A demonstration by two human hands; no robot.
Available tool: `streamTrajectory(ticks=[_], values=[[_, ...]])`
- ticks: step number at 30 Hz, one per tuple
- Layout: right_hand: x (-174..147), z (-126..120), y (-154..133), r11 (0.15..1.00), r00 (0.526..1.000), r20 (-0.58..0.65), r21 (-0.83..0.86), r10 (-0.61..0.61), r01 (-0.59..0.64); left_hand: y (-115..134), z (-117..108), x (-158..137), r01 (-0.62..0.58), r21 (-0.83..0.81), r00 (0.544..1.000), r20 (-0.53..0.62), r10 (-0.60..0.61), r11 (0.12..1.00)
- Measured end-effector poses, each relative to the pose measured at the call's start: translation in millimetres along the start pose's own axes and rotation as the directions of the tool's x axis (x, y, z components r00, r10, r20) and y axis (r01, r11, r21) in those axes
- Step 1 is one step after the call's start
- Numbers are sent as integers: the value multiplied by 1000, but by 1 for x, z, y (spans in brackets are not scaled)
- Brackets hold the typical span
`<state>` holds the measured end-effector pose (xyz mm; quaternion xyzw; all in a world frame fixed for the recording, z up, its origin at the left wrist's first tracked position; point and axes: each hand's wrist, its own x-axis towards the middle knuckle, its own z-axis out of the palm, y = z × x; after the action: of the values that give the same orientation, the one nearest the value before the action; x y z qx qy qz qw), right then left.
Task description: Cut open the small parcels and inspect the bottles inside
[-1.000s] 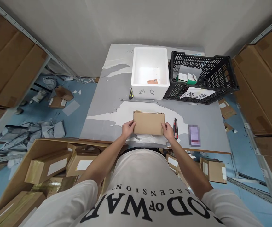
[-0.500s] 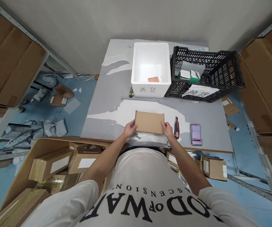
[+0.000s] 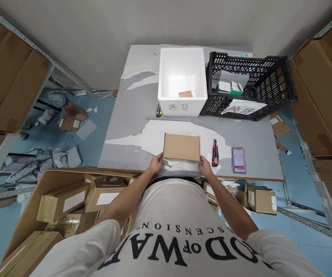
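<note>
A small flat cardboard box [image 3: 181, 147] is at the table's front edge, close to my body, over a crumpled whitish plastic bag [image 3: 179, 165]. My left hand [image 3: 155, 163] is closed at its near left corner, fingertips on the box's edge. At the near right corner, my right hand [image 3: 204, 166] pinches the box in the same way. Just right of that hand lies a red and black utility knife [image 3: 215, 153]. Farther right is a purple phone-like object [image 3: 239, 160], its face blurred out.
A white foam box [image 3: 182, 107] with an orange card inside stands behind, next to a black plastic crate [image 3: 275, 82] holding small boxes. A yellow and black cutter [image 3: 159, 110] lies by the foam box. A large carton [image 3: 47, 181] of parcels stands at lower left.
Both hands have slid down along the cardboard box's sides to its near corners. The box's near edge looks slightly raised. The whole view has shifted a little.
</note>
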<state>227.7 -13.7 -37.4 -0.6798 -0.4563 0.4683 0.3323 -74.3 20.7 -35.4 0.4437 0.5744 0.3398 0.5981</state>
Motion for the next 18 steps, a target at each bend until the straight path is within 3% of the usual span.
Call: streamTrajectory(ticks=[3, 10, 18], values=[[-4, 5, 3, 1000, 1000, 12, 0, 15, -15, -5, 2, -2, -7, -7, 999, 35, 7, 1000], [-2, 11, -3, 998, 1000, -11, 50, 26, -25, 1, 6, -1, -3, 41, 999, -37, 5, 999], [-4, -2, -42, 987, 995, -52, 137, -80, 86, 40, 7, -10, -130, 166, 977, -145, 155, 978]])
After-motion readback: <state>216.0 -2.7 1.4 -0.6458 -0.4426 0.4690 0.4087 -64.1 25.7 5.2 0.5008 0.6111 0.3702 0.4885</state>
